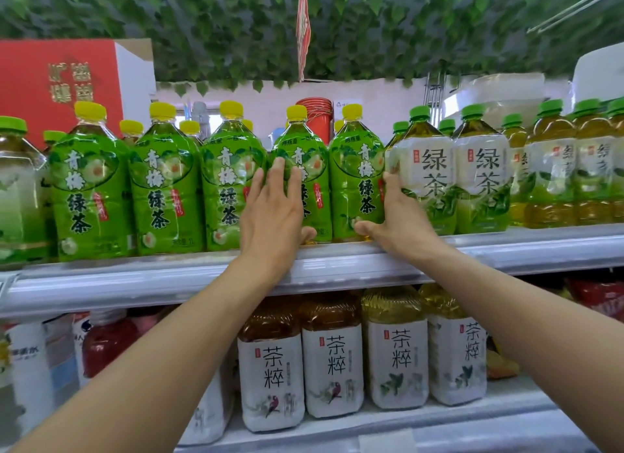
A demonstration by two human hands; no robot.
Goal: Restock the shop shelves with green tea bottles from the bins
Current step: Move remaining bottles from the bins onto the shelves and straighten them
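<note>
Left hand (273,212) lies flat on fourth plum green tea bottle (312,148), fingers straight, close together. Right hand (401,216) wraps fifth bottle (356,182): fingers round its right side, thumb at base. Both bottles upright at upper shelf (169,277) front edge.

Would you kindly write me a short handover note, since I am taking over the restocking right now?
Left hand: open, fingers flat against the fourth yellow-capped bottle.
Right hand: cupped round the side of the fifth bottle, next to the white-label bottles.
Done: a front row of five stands on the upper shelf, with more caps behind.
Left: probably squaring up these two. The bins are out of view, so remaining stock is unknown.
</note>
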